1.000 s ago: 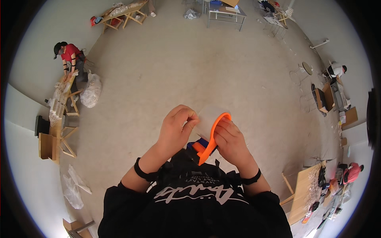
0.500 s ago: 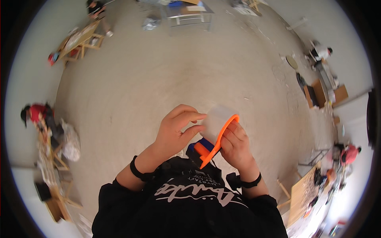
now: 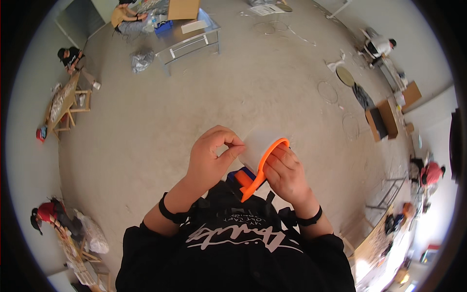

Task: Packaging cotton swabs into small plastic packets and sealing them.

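An orange and dark blue packing tape dispenser (image 3: 263,166) is held up in front of my chest, a wide roll of translucent tape (image 3: 254,147) on it. My right hand (image 3: 288,176) grips it from the right, its fingers reaching inside the orange ring. At the roll's left edge, the thumb and forefinger of my left hand (image 3: 212,155) are closed in a pinch on the tape. Whether a loose tape end lies between those fingertips is too small to tell. The blue and orange head of the dispenser points down toward my black shirt (image 3: 228,258).
A metal table (image 3: 189,36) with a cardboard box stands far ahead, a clear plastic bag (image 3: 142,61) on the floor beside it. An open carton (image 3: 382,119) and wire coils lie to the right. Several people work at tables along both sides.
My view has swung to the right, so the metal table sits further left. My left thumb and forefinger have come together at the roll's edge. The right hand keeps its hold.
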Demonstrator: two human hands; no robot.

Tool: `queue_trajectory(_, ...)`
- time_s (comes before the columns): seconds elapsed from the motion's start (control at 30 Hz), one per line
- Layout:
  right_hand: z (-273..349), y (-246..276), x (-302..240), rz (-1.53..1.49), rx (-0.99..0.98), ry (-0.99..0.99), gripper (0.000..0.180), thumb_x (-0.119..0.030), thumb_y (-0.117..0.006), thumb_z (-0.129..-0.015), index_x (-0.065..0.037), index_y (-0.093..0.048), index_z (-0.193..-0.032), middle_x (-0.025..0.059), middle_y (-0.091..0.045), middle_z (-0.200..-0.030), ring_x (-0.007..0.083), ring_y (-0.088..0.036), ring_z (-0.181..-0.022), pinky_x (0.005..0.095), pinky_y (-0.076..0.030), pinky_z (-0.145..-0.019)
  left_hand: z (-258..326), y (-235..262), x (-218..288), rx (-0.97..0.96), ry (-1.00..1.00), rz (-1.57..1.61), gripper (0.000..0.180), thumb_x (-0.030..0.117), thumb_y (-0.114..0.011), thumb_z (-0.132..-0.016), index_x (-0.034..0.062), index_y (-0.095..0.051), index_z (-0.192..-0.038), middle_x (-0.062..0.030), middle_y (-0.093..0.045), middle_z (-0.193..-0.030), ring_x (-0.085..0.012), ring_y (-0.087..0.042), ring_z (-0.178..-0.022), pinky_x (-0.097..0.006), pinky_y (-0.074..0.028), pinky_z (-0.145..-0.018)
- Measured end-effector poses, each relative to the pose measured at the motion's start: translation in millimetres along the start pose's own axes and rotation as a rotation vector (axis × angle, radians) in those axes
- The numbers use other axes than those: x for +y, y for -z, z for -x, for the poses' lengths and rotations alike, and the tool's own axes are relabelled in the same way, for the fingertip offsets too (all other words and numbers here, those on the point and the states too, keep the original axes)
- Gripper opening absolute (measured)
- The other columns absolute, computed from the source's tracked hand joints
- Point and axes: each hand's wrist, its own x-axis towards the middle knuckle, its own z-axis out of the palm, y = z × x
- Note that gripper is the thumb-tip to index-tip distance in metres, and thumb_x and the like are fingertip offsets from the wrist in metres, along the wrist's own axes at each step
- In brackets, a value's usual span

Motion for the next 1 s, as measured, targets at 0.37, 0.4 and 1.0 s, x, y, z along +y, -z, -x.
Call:
queue_trajectory(0.37,-192.9,-106.4,270.3,-0.038,-0.056,0.092,0.018,-0.010,-0.065,-0.063,-0.005,-0.064,-0.080,0.0069,-0.064,-0.097,0.0249,-0.059,-0.101,0.0413,-0.052,-0.091,-283.1,4.1,-154.1,0.215,-0.231,-0.204,0.012,0.001,-0.070,-0.080,0.0018,-0.058,-0.084,-0.0093,-0.059,-0.084,-0.0225,-0.058,-0.074,-0.031,-0.048,-0.065)
queue_trajectory(0.4,-207.7,-114.1,293.0,-0.048,-0.030,0.072,0.018,-0.009,-0.065,-0.062,-0.004,-0.063,-0.079,0.0070,-0.064,-0.097,0.0257,-0.059,-0.100,0.0415,-0.052,-0.091,-313.9,3.2,-167.3,0.208,-0.282,-0.224,0.014,0.002,-0.071,-0.080,0.0015,-0.058,-0.085,-0.0103,-0.060,-0.084,-0.0232,-0.058,-0.073,-0.030,-0.048,-0.063)
queue_trajectory(1.0,-476.6,-228.0,765.4,-0.141,0.077,-0.044,0.026,-0.001,-0.068,-0.056,-0.002,-0.062,-0.081,0.0102,-0.064,-0.096,0.0285,-0.060,-0.099,0.0412,-0.052,-0.089,-833.6,-32.0,-372.8,-0.101,0.363,0.681,0.035,0.002,-0.062,-0.089,0.0005,-0.047,-0.121,-0.0096,-0.058,-0.114,-0.0136,-0.056,-0.102,-0.026,-0.045,-0.086)
